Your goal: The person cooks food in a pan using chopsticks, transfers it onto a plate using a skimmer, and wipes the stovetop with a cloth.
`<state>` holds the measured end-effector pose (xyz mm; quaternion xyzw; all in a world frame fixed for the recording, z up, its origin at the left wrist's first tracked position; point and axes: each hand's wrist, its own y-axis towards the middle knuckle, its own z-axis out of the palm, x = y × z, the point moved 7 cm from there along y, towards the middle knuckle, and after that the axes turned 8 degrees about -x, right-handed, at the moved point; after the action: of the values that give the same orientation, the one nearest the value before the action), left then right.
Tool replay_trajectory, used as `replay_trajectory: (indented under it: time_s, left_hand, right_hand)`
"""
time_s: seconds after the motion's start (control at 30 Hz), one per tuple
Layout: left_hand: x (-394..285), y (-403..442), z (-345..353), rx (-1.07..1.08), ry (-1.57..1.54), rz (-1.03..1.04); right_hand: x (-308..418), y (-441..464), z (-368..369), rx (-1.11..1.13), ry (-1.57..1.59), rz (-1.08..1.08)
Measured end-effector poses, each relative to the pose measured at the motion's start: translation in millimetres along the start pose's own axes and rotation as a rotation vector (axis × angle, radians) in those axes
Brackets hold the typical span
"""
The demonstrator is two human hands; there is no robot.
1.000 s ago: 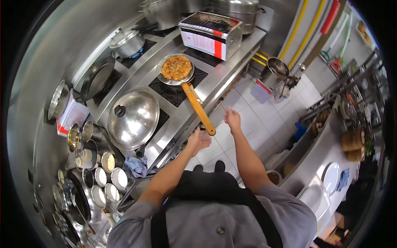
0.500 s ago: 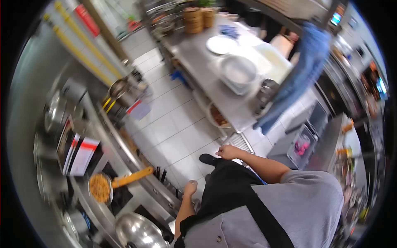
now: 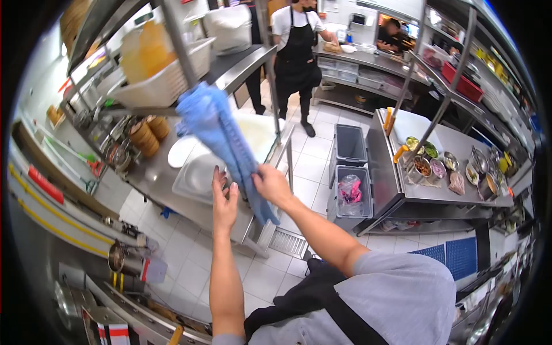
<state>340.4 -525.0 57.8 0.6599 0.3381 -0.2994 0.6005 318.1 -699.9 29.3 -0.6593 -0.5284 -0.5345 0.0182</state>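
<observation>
A long blue cloth [image 3: 221,126] hangs from the edge of the metal shelf above the steel table. My right hand [image 3: 272,185] has its fingers closed on the cloth's right edge, near its lower part. Just left of the cloth, my left hand [image 3: 225,201] is raised with its fingers apart and nothing in it. Behind that hand, a clear plastic container [image 3: 190,178] stands on the table, partly hidden by the hand. A white plate [image 3: 181,150] lies farther back.
Two grey bins [image 3: 350,144] stand to the right, one holding pink plastic. A prep counter [image 3: 382,187] with several bowls is beyond them. A person in a black apron [image 3: 296,63] stands at the back. A floor grate [image 3: 289,244] lies below the cloth.
Both hands have risen from low beside my body to the hanging cloth. My right hand has taken hold of it. My view has swung up and to the right.
</observation>
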Motion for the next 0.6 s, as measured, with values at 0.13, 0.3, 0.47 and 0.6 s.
replay_trajectory:
  time_s: [0.13,0.3,0.47,0.6]
  left_hand:
    - [42.7,-18.9,43.3,-0.053,-0.097,-0.156]
    - [-9.2,-56.3,72.6,-0.325,-0.779,-0.359]
    - [61.8,-92.8,140.1,0.151,-0.595,-0.975]
    - [52.8,-92.2,180.2,0.081,-0.947,-0.932]
  right_hand:
    - [-20.8,3.8,-51.2,0.062,0.085,0.052]
    - [-46.0,15.3,-129.2,-0.19,0.019,-0.25]
    - [-42.8,15.3,-124.7,-0.147,0.177,-0.077]
    - [-32.1,-25.6,-96.1,-0.144,0.027,-0.371]
